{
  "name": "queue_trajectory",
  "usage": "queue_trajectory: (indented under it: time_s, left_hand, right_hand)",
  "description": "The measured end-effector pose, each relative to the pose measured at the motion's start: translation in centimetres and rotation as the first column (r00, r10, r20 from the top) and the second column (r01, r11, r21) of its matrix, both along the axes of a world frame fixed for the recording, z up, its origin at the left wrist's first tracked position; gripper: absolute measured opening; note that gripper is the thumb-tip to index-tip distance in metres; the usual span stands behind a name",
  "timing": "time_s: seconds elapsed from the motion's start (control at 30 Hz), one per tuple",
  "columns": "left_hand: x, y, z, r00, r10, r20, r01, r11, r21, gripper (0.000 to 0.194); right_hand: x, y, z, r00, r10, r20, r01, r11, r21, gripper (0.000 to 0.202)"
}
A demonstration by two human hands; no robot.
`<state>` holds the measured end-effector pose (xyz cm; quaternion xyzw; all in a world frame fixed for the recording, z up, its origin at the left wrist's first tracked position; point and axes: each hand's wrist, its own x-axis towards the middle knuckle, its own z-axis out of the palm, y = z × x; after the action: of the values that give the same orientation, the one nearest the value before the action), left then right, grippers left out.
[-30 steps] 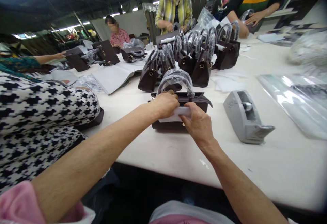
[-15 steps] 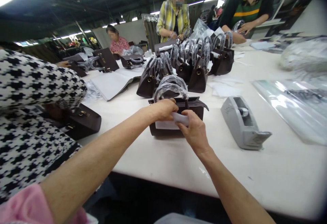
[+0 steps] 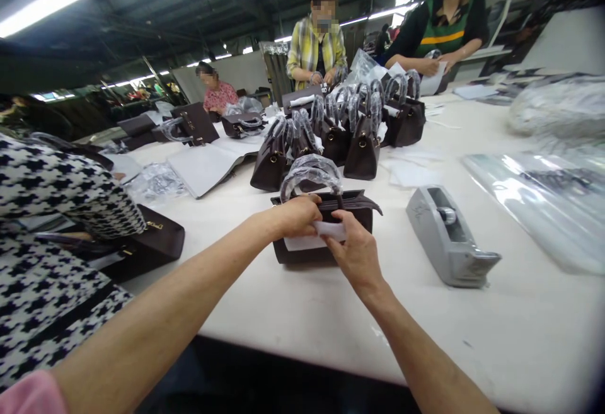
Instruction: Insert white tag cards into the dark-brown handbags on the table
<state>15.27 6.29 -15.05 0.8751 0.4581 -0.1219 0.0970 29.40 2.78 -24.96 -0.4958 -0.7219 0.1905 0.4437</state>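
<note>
A dark brown handbag stands upright on the white table in front of me, its handles wrapped in clear plastic film. Against its near side lies a strip of white paper or foam wrap. My left hand has its fingers closed on the strip's left end, close to the bag's top edge. Thumb and fingers of my right hand pinch the right end of the same strip. A dark strap end sticks out at the bag's upper right.
Right of the bag is a grey tape dispenser, with clear plastic bags beyond. Several finished-looking handbags crowd behind it. A co-worker's checkered sleeve and another brown bag are close on the left. Co-workers stand across the table.
My view has shifted slightly, so the table scene sits lower. Both hands stay on the white strip. The co-worker at left has drawn the arm back, and the one at far right now holds white paper.
</note>
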Motion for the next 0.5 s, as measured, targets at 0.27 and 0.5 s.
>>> queue_trajectory:
  time_s: [0.27, 0.5]
  left_hand:
    - [-0.04, -0.18, 0.05, 1.0, -0.011, -0.015, 0.011, 1.0, -0.018, 0.015]
    - [-0.52, -0.04, -0.04, 0.999, -0.033, -0.012, 0.033, 0.999, -0.02, 0.014]
  right_hand:
    - [-0.69, -0.35, -0.31, 0.995, -0.09, -0.047, 0.091, 0.995, 0.027, 0.054]
    - [-0.35, -0.52, 0.07, 0.996, -0.051, -0.079, 0.052, 0.999, 0.013, 0.045]
